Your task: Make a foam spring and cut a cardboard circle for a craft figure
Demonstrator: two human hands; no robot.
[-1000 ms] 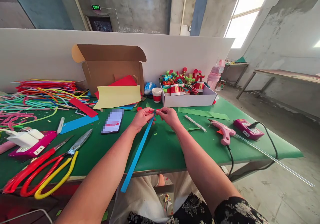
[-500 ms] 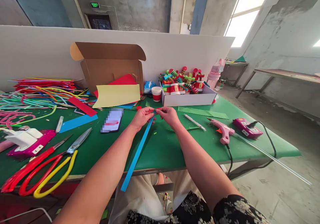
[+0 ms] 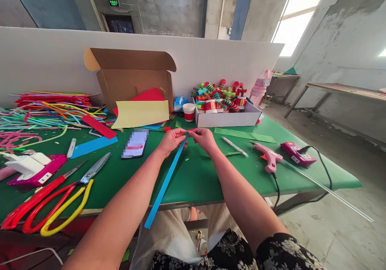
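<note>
Left hand (image 3: 170, 143) pinched the blue strip (image 3: 165, 183), tail toward seven o'clock! Right hand (image 3: 205, 139) pinched its top end.

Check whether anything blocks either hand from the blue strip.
Nothing visible does. The left hand holds the blue strip near its far end; the right hand is close beside, its contact too small to tell.

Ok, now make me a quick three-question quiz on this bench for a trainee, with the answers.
1. True or false: the glue gun lies to the right of the phone.
2. Which is nearest the white box: A, scissors; B, paper cup; C, phone?
3. Fill in: the left hand pinches the far end of a ___ strip.

Key: 1, true; 2, B; 3, blue.
</note>
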